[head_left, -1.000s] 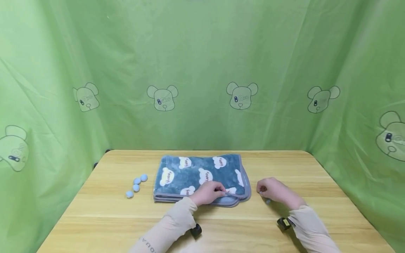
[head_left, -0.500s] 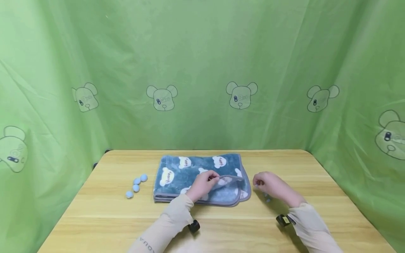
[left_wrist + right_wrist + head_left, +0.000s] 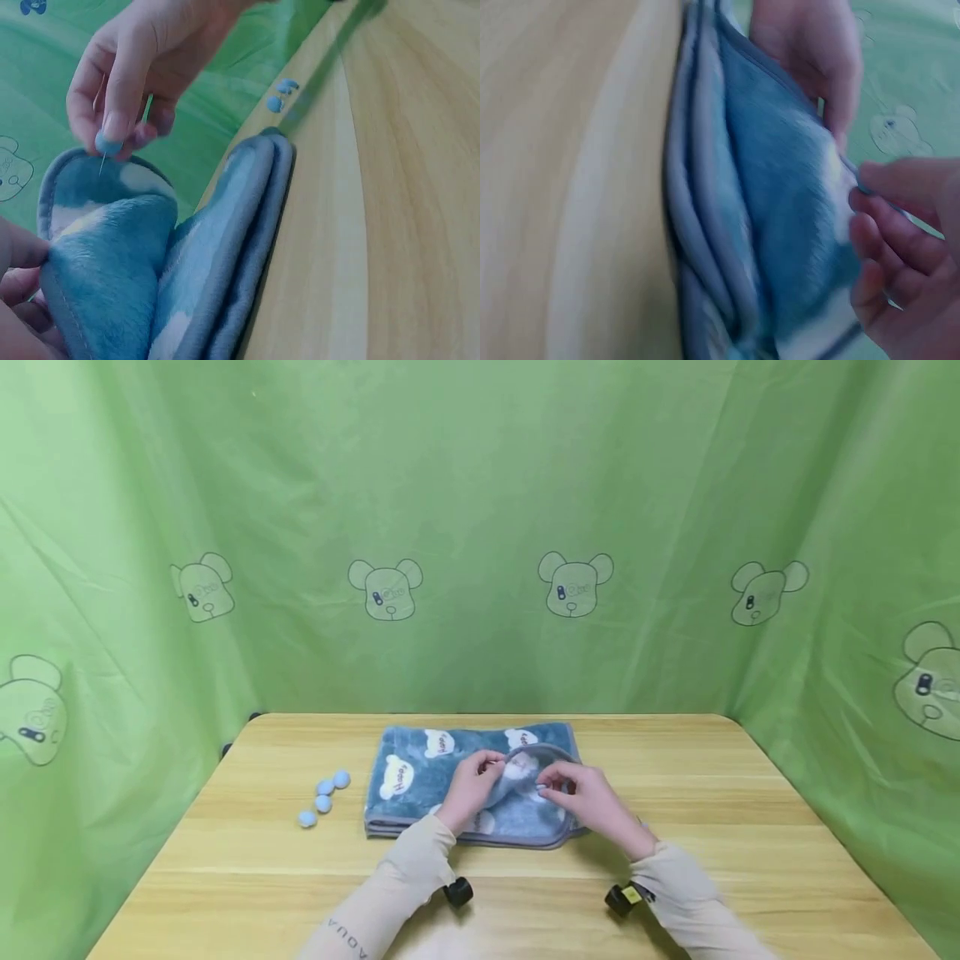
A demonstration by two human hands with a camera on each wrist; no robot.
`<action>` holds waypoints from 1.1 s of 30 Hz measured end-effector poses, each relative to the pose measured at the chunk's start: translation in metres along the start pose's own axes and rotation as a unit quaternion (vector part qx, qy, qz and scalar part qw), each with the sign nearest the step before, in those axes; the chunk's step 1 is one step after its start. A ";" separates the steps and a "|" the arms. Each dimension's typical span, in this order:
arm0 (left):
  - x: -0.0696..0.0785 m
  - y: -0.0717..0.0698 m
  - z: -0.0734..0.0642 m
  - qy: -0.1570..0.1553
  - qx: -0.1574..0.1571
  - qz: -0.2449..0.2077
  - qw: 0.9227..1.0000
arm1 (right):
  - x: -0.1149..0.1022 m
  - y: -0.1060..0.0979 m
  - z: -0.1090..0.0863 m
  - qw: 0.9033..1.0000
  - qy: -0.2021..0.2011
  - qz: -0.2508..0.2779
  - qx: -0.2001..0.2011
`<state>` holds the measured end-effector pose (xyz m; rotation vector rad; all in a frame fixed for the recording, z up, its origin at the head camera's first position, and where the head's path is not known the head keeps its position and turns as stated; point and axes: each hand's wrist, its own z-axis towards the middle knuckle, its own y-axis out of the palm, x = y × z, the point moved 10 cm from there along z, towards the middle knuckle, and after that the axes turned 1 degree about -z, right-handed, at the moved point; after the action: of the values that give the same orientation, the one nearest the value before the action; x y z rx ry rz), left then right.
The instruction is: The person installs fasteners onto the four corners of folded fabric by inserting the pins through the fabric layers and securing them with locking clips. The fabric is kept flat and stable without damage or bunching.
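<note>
By blanket, pinched pin, shaft; clearest in left wrist view

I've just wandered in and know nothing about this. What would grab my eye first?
Probably the folded blue blanket with white bear heads, mid-table, one flap lifted in the left hand. Next, the small blue ball on a thin pin, pinched by the right hand near that flap. Then four pale blue balls, left of the blanket.
</note>
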<state>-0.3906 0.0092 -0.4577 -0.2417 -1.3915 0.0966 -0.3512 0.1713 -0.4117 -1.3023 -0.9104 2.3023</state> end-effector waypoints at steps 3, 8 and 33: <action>-0.002 0.000 0.000 -0.006 0.005 -0.024 1.000 | 0.000 0.004 0.004 0.999 0.005 0.001 0.032; -0.002 0.005 0.001 -0.003 -0.006 -0.035 0.999 | 0.000 0.005 0.008 0.998 0.012 0.005 0.063; 0.017 0.017 -0.010 0.048 -0.051 0.014 0.997 | -0.004 -0.002 0.010 0.988 -0.023 -0.085 0.127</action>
<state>-0.3763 0.0284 -0.4468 -0.3480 -1.2994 0.0370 -0.3576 0.1667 -0.4045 -1.0281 -0.6843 2.2364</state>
